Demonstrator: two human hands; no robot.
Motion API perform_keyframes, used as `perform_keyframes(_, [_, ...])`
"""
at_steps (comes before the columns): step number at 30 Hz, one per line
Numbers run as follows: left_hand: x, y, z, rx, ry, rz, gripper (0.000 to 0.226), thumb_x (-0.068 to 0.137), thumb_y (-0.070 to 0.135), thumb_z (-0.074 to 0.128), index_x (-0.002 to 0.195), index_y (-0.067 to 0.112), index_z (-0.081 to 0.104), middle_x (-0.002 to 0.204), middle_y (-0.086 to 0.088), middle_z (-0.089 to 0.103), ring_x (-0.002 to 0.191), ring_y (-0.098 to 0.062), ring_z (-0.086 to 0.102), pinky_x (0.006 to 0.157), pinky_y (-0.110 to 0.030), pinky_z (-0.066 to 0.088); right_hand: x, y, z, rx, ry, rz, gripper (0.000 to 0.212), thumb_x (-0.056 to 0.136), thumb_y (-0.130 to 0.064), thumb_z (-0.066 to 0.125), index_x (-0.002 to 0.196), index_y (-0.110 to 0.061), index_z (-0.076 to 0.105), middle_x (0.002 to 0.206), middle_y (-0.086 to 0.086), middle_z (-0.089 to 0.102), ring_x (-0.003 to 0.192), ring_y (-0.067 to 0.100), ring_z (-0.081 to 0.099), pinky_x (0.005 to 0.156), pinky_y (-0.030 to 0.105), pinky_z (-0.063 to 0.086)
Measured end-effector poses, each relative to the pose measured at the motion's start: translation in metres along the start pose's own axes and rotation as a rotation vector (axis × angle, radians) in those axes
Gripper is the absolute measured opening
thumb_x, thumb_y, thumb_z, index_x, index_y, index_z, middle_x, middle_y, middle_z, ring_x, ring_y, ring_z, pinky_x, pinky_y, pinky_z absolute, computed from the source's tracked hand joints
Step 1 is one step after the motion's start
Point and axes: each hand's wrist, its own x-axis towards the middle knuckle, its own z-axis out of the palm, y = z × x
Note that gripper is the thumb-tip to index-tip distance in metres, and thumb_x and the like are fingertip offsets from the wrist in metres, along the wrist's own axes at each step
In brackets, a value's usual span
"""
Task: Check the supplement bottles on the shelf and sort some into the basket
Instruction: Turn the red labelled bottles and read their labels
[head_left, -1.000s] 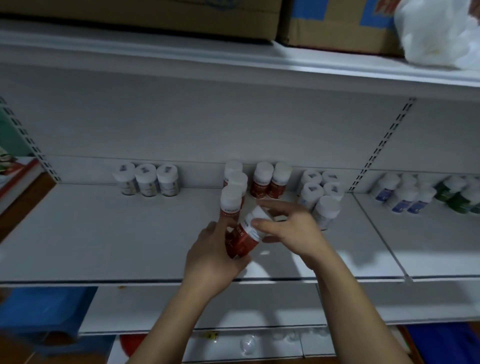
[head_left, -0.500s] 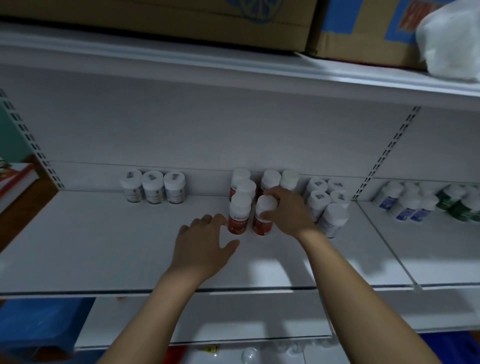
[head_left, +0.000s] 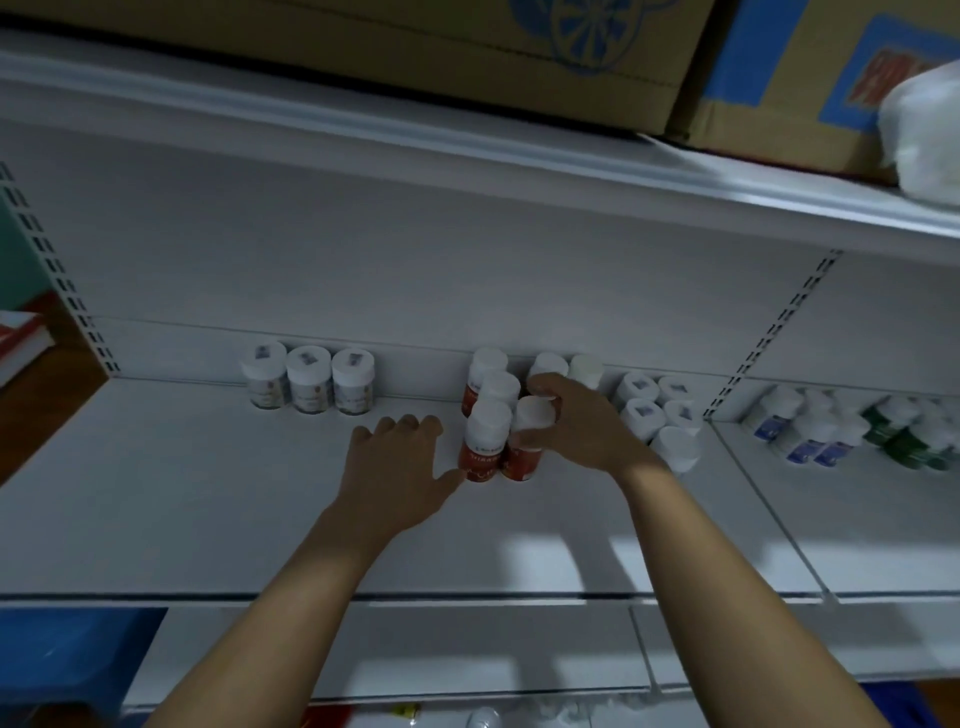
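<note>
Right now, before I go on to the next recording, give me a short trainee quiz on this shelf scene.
1. True or false: the right hand grips the cap of a red-label bottle standing on the shelf.
2. How many pale-label bottles stand in the row left of the red ones?
3. The left hand is: A) holding a bottle, B) open, C) out of view.
Key: 1 true; 2 three; 3 B.

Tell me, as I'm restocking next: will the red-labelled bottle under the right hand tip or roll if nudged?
The red-labelled bottle stands upright, taller than wide, so a high nudge would probably tip it. Its round body would then likely roll. The neighbouring red bottle may brace it leftward.
</note>
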Motion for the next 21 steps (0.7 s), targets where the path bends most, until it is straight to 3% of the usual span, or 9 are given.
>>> perform_keyframes(5, [0.003,-0.001,-0.006,0.01,0.046,0.004,0.057,0.09,0.061,0.047,0.134,0.025,0.042,0.126,0.0,0.055,0.119,-0.022,0.05,0.097,-0.038,0.035,0.037,-0.013,-0.008,-0.188,0.093,0.071,0.044,0.087,-0.05,0.063,0.109,-0.012,0.061,0.112,0.006,0.064,0.104,0.025,0.059,0.087,0.034,0.046])
perform_keyframes(11, [0.001,-0.003,-0.01,-0.006,0.062,0.016,0.057,0.09,0.06,0.047,0.134,0.026,0.043,0.125,0.001,0.056,0.12,-0.021,0.05,0.099,-0.038,0.035,0.069,-0.03,0.014,-0.322,0.045,0.144,0.059,0.078,-0.058,0.067,0.112,-0.011,0.057,0.11,0.008,0.064,0.102,0.028,0.061,0.072,0.034,0.043])
perform_keyframes(17, [-0.003,-0.006,-0.015,0.006,0.064,-0.001,0.057,0.09,0.061,0.046,0.135,0.026,0.043,0.126,0.001,0.056,0.121,-0.021,0.049,0.1,-0.038,0.034,0.077,-0.035,0.018,-0.277,0.095,0.177,0.049,0.077,-0.04,0.074,0.11,-0.007,0.058,0.107,0.009,0.064,0.101,0.029,0.063,0.067,0.032,0.043])
perform_keyframes(21, [-0.004,-0.004,-0.019,0.029,0.061,-0.024,0.057,0.09,0.061,0.046,0.135,0.025,0.044,0.128,0.0,0.056,0.123,-0.022,0.049,0.101,-0.039,0.032,0.072,-0.034,-0.002,-0.163,0.187,0.168,0.036,0.074,-0.036,0.073,0.096,-0.01,0.06,0.089,0.006,0.06,0.088,0.027,0.061,0.064,0.028,0.041])
